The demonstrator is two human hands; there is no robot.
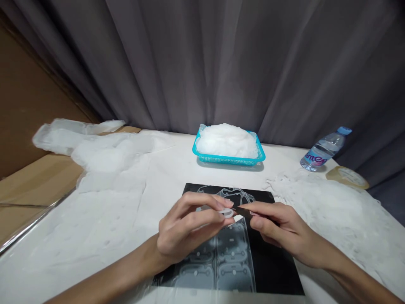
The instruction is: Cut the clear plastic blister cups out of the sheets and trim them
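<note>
My left hand (193, 226) pinches a small translucent white loop-shaped piece (227, 213) between thumb and fingers. My right hand (281, 223) is closed on a thin dark blade-like tool (244, 212), its tip close to the loop piece; whether they touch I cannot tell. Both hands hover over a black mat (275, 270). On the mat, below my left hand, lies a clear sheet of moulded translucent pieces (232, 249) in a grid, partly covered by the hand. Thin translucent offcut strands (236, 193) curl at the mat's far edge.
A turquoise basket (228, 160) heaped with white translucent material (226, 140) stands behind the mat. To the right are a water bottle (325, 150), a tape roll (347, 177) and a pile of translucent scraps (341, 211). Translucent sheets (107, 160) and cardboard (41, 179) lie left; a grey curtain (190, 63) hangs behind.
</note>
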